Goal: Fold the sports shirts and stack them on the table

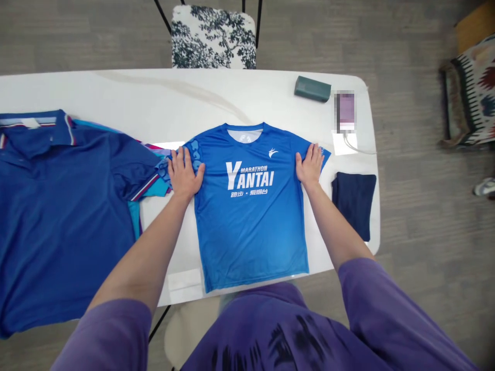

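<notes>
A blue T-shirt (251, 232) with white "Marathon Yantai" lettering lies spread face up, its neck away from me and its hem at the near table edge. My left hand (184, 174) rests flat on the left sleeve, fingers spread. On the opposite sleeve, my right hand (310, 164) presses flat with fingers stretched out. Neither hand grips the cloth. To the left, a dark blue polo shirt (65, 206) lies on top of other shirts, whose sleeves show beneath it close to my left hand.
The white table (135, 98) holds a folded dark navy garment (355, 203) at right. Behind it are a phone (347, 109) with a cable and a dark green case (312, 89). A patterned chair (214, 38) stands beyond the far edge. A patterned cloth (474, 95) is at far right.
</notes>
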`<action>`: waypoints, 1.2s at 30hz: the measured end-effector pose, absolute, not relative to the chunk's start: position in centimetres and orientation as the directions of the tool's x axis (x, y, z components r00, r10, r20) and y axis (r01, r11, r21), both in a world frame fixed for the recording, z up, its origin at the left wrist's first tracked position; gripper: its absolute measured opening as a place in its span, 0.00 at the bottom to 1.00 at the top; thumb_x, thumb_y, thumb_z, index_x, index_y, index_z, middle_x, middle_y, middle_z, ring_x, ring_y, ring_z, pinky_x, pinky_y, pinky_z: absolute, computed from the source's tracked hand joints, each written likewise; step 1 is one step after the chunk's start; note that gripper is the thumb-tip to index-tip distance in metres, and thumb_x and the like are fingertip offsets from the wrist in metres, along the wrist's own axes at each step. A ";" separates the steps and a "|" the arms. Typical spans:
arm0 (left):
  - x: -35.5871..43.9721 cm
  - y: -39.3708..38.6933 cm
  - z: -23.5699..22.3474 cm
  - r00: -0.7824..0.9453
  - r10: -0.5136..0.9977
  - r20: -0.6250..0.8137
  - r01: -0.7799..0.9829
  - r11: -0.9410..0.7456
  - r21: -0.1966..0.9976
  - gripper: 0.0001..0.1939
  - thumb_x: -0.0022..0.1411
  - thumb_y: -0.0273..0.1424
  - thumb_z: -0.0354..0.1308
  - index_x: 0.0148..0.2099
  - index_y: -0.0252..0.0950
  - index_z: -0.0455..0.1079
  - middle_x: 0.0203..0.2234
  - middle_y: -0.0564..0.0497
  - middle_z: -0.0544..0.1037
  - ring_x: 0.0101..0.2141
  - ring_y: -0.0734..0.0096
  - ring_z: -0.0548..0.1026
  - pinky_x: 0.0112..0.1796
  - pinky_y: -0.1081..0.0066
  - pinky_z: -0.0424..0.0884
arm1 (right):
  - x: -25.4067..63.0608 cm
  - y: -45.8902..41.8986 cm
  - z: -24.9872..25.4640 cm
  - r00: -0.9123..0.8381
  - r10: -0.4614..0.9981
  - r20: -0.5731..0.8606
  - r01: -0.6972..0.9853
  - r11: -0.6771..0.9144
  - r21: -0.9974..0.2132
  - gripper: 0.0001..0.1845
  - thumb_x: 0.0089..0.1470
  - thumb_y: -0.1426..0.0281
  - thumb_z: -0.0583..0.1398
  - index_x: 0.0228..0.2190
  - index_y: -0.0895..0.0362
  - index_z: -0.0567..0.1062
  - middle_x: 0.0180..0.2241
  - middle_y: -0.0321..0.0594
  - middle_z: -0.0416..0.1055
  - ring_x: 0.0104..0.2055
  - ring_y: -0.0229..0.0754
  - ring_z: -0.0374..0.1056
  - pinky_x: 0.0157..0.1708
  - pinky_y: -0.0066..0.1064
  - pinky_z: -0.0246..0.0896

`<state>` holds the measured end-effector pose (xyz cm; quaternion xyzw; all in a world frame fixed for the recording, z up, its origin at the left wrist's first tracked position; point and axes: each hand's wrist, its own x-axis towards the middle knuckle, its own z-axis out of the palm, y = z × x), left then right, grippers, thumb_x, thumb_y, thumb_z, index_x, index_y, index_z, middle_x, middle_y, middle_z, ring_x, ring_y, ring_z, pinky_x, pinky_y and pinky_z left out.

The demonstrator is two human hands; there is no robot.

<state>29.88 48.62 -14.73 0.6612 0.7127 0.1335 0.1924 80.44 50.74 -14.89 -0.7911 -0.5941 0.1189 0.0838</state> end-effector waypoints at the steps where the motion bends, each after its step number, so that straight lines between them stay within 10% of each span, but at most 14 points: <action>1: 30.2 48.9 -14.5 -0.057 0.993 -0.102 0.892 0.097 0.442 0.50 0.75 0.55 0.51 0.84 0.30 0.42 0.83 0.40 0.42 0.81 0.49 0.32 0.77 0.45 0.26 | 80.4 50.8 -14.6 0.270 0.959 -0.081 0.920 -0.282 -0.271 0.50 0.74 0.41 0.36 0.80 0.64 0.43 0.81 0.61 0.39 0.84 0.61 0.34 0.78 0.71 0.31; 9: 34.3 39.8 -9.5 -0.024 0.993 -0.120 0.926 0.067 0.372 0.51 0.74 0.54 0.55 0.85 0.38 0.36 0.83 0.43 0.34 0.80 0.46 0.28 0.78 0.40 0.32 | 77.2 35.5 -8.7 -0.080 0.984 -0.158 0.944 0.024 -0.330 0.49 0.74 0.49 0.49 0.81 0.52 0.31 0.83 0.48 0.33 0.84 0.64 0.31 0.78 0.72 0.36; 15: 36.9 15.1 -5.5 0.007 0.933 -0.360 0.908 0.145 0.394 0.53 0.68 0.51 0.64 0.85 0.54 0.40 0.81 0.39 0.47 0.79 0.37 0.47 0.74 0.32 0.54 | 76.1 10.7 -6.2 -0.226 0.843 -0.488 0.873 -0.046 -0.485 0.37 0.70 0.62 0.55 0.77 0.33 0.58 0.71 0.45 0.66 0.69 0.64 0.68 0.69 0.63 0.66; 20: 33.8 6.2 -3.6 0.002 0.926 -0.378 0.899 0.164 0.407 0.44 0.68 0.50 0.65 0.81 0.62 0.54 0.72 0.35 0.66 0.73 0.34 0.63 0.66 0.31 0.64 | 75.7 4.0 -4.1 -0.018 0.885 -0.464 0.897 -0.191 -0.399 0.32 0.66 0.63 0.57 0.67 0.29 0.72 0.63 0.45 0.74 0.63 0.66 0.72 0.59 0.65 0.72; 29: 18.4 34.4 -4.4 -0.122 0.991 -0.049 0.861 0.130 0.492 0.34 0.71 0.49 0.59 0.70 0.34 0.65 0.55 0.36 0.77 0.53 0.50 0.79 0.61 0.48 0.71 | 56.8 2.9 -0.7 0.040 0.878 -0.477 0.849 -0.282 -0.447 0.13 0.70 0.61 0.57 0.47 0.48 0.81 0.46 0.44 0.81 0.48 0.54 0.78 0.53 0.49 0.70; 36: 14.4 47.9 -6.4 -0.071 0.950 -0.305 0.897 0.195 0.397 0.30 0.66 0.56 0.64 0.57 0.38 0.73 0.47 0.42 0.83 0.53 0.52 0.79 0.61 0.52 0.70 | 39.3 0.6 -3.2 0.128 0.876 -0.465 0.818 -0.358 -0.449 0.15 0.67 0.57 0.64 0.51 0.50 0.77 0.53 0.47 0.78 0.54 0.56 0.75 0.54 0.45 0.70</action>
